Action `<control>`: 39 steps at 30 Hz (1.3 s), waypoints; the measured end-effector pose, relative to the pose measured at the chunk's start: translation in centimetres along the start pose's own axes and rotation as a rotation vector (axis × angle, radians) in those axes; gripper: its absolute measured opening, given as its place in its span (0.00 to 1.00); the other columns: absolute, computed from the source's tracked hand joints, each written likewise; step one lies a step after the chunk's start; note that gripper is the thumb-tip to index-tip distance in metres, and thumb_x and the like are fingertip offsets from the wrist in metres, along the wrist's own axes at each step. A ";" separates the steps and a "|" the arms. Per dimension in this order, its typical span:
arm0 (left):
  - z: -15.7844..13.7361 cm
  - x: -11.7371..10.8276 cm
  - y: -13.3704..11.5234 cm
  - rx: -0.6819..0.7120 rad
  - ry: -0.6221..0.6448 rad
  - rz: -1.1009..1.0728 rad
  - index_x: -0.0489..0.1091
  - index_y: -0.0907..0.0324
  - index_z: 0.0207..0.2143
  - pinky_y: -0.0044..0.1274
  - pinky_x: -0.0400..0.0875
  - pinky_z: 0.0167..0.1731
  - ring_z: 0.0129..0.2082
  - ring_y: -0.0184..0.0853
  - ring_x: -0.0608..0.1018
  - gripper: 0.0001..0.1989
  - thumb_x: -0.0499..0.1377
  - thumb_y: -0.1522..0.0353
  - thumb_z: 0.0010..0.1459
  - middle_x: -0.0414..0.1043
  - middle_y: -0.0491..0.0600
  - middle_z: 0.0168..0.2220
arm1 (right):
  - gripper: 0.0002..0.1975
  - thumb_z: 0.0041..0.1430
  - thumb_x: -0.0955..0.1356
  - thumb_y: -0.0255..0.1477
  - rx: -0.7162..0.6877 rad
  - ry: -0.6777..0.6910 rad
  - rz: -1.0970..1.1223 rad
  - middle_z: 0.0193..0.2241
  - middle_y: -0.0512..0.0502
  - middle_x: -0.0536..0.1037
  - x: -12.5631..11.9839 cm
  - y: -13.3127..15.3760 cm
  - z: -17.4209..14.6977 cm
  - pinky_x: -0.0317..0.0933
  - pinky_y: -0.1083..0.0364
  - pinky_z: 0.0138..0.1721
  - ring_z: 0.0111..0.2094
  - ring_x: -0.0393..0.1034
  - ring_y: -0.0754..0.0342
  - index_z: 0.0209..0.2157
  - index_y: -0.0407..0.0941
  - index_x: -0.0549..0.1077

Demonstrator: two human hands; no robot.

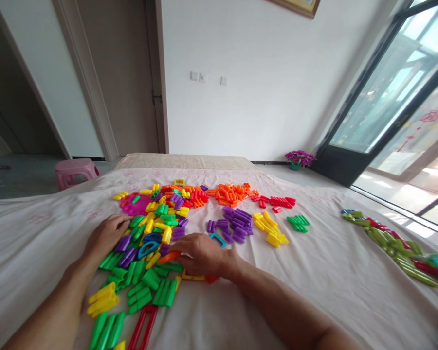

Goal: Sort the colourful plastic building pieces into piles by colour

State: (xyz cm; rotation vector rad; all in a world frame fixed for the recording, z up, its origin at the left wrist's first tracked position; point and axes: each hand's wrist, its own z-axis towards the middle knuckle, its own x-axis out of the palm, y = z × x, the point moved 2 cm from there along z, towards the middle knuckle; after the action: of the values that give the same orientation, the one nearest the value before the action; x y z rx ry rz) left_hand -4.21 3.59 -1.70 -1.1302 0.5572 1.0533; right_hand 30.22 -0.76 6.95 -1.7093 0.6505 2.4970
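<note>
My right hand [200, 250] reaches over the near right side of a mixed heap of plastic building pieces. Its thumb and fingers close on an orange piece [169, 257]. At the heap's left edge, my left hand [107, 236] touches the pieces with its fingers slightly bent and apart; I make out nothing held in it. Between the hands are yellow pieces [149, 226], purple tubes [128, 257] and a blue curved piece [148, 248]. Green tubes [151, 279] lie closer to me, beside a long red frame [143, 328]. A yellow frame [193, 277] lies partly under my right hand.
Beyond the hands are separate groups of orange pieces [231, 193], purple pieces [239, 224], yellow pieces [270, 227], red pieces [282, 201] and green pieces [298, 223]. Olive-green pieces [383, 240] lie far right on the pale cloth [314, 262]. A pink stool [76, 172] stands behind left.
</note>
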 end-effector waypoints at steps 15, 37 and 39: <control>0.0 -0.2 -0.2 0.004 0.006 -0.034 0.78 0.58 0.42 0.31 0.68 0.53 0.49 0.43 0.77 0.21 0.50 0.57 0.58 0.77 0.54 0.46 | 0.16 0.59 0.67 0.31 0.768 -0.621 0.147 0.28 0.50 0.78 -5.2 -11.8 -3.6 0.62 0.60 0.29 0.27 0.72 0.56 0.48 0.43 0.76; 0.0 -0.1 -0.2 -0.012 0.011 -0.029 0.77 0.58 0.42 0.31 0.68 0.53 0.49 0.43 0.76 0.21 0.50 0.57 0.58 0.77 0.54 0.47 | 0.16 0.53 0.64 0.22 0.558 -0.698 0.389 0.37 0.45 0.82 -3.2 -11.3 -2.7 0.69 0.53 0.41 0.38 0.76 0.53 0.41 0.43 0.78; -0.1 -0.1 -0.2 -0.014 0.010 -0.028 0.77 0.58 0.42 0.32 0.68 0.54 0.49 0.43 0.76 0.21 0.50 0.57 0.58 0.77 0.54 0.47 | 0.15 0.54 0.64 0.21 0.515 -0.596 0.307 0.37 0.46 0.81 -2.7 -10.1 -2.2 0.68 0.55 0.40 0.37 0.76 0.53 0.41 0.43 0.78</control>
State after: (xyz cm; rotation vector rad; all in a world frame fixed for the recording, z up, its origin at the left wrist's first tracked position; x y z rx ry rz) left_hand -4.07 3.46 -1.51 -1.1529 0.5413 1.0290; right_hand 35.98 8.15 5.56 -0.6896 1.3860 2.5018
